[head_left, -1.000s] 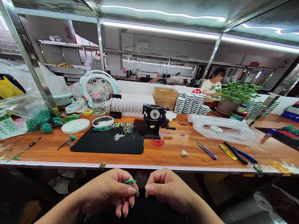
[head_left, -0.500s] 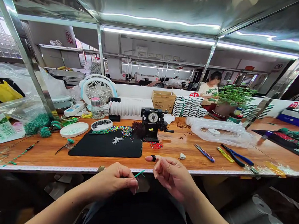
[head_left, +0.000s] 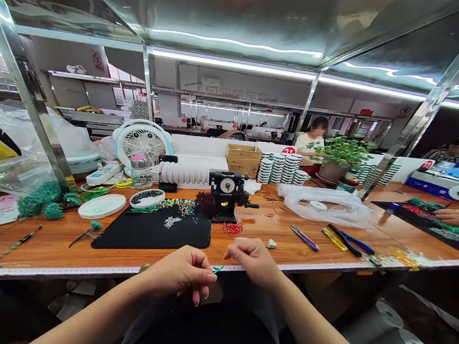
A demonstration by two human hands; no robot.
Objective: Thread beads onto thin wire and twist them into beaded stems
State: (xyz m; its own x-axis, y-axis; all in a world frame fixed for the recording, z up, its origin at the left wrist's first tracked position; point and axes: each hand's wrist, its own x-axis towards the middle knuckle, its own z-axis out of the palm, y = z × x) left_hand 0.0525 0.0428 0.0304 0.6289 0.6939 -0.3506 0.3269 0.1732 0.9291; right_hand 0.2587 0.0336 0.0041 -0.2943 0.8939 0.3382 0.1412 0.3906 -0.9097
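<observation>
My left hand (head_left: 187,273) is closed in a pinch on a short green cord (head_left: 218,269) over the bench's front edge. The cord's tip sticks out to the right past the thumb. Close by on the right, my right hand (head_left: 255,262) is closed, thumb and index finger together; whatever it may hold is too small to make out. Beyond the hands lies a black mat (head_left: 131,234) with a heap of small silvery pieces (head_left: 172,221) and many coloured beads (head_left: 183,205). A black hand-cranked device with a dial (head_left: 228,186) stands behind them.
A knife-like tool (head_left: 304,237), a yellow-handled tool (head_left: 335,239) and blue-handled pliers (head_left: 352,240) lie to the right. White dishes (head_left: 102,206) and green cord bundles (head_left: 41,199) sit left. A measuring tape (head_left: 69,270) runs along the front edge. A co-worker's hand (head_left: 458,217) is far right.
The view has turned a little right, bringing a co-worker's hand in at the right edge. My right hand's outstretched, black-banded finger has curled in. My left hand still pinches the green cord.
</observation>
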